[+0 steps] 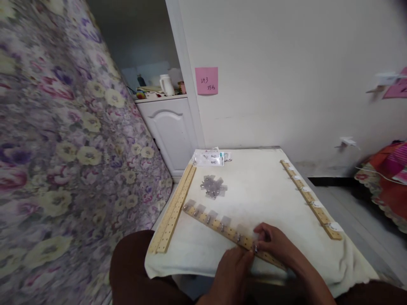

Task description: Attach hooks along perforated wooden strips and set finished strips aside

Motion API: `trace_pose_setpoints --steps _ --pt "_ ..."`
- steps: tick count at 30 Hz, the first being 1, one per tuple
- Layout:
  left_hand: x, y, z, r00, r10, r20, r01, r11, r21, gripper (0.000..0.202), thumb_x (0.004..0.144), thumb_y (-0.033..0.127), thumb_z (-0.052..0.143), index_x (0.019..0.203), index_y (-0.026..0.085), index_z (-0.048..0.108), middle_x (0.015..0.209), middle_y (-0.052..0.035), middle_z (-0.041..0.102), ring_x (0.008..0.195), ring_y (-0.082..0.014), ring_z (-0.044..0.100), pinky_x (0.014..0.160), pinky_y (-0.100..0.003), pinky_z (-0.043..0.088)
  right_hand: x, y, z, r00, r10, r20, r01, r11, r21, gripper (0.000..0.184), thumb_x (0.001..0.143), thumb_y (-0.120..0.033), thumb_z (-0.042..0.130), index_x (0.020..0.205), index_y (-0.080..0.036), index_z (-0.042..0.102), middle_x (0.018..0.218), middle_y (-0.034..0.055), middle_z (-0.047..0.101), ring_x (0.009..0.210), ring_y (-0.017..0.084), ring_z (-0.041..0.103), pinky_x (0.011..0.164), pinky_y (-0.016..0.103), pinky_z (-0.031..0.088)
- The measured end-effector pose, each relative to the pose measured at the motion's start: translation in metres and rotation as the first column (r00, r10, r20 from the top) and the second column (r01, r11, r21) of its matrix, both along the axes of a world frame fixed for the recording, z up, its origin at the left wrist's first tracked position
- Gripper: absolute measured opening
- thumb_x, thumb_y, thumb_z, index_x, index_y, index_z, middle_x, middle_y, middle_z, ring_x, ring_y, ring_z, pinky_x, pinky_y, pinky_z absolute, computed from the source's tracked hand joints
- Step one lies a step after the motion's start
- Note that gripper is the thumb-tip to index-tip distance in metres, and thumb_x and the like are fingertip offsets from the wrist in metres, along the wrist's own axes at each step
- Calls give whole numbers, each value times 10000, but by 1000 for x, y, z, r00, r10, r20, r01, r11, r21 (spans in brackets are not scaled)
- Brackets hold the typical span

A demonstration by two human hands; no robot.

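A narrow wooden strip (215, 223) with rows of holes lies slantwise across the cloth-covered table. Several small silver pieces, each with a see-through tab, stand along it. My left hand (233, 264) is closed at the strip's near edge, its fingertips against the wood. Over the strip's right part, my right hand (275, 243) pinches with thumb and index finger at a small silver piece (256, 249); the fingers partly hide it. Farther back lies a loose pile of similar silver pieces (213, 187) with see-through tabs.
More holed wooden strips (173, 212) lie along the table's left edge. At the right edge is another strip (305, 195) bearing white round pieces. Clear packets (208, 158) lie at the back left. A flowered curtain (79, 169) hangs to the left, and a wall stands behind.
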State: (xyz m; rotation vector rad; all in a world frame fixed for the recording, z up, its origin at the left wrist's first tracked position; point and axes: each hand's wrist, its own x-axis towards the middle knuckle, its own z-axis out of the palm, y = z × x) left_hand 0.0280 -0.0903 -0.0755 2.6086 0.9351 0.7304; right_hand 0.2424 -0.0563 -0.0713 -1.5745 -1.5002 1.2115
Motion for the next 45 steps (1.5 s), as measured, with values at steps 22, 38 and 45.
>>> trace_pose_setpoints --steps 22,38,45 --pt "-4 2 3 993 -22 114 15 998 61 363 875 130 436 1221 239 439 1091 -74 636 950 -195 605 786 -337 537 29 -41 13 997 -71 12 71 997 9 213 676 -260 631 867 -199 562 734 -10 554 687 159 535 627 268 423" --pt "-6 2 3 989 -40 139 37 999 21 370 851 108 466 1191 252 443 1070 -68 629 934 -205 593 779 -329 516 -7 -60 -9 891 -186 413 10 920 392 171 708 -213 639 870 -230 591 887 41 595 862 242 541 761 371 438" --pt "-8 1 -8 988 -43 146 37 998 43 371 824 119 473 1174 240 451 1001 -82 632 878 -214 596 728 -322 511 -13 -59 -21 862 -256 438 39 894 447 104 785 -308 606 851 -235 572 861 35 600 824 243 559 729 389 436"
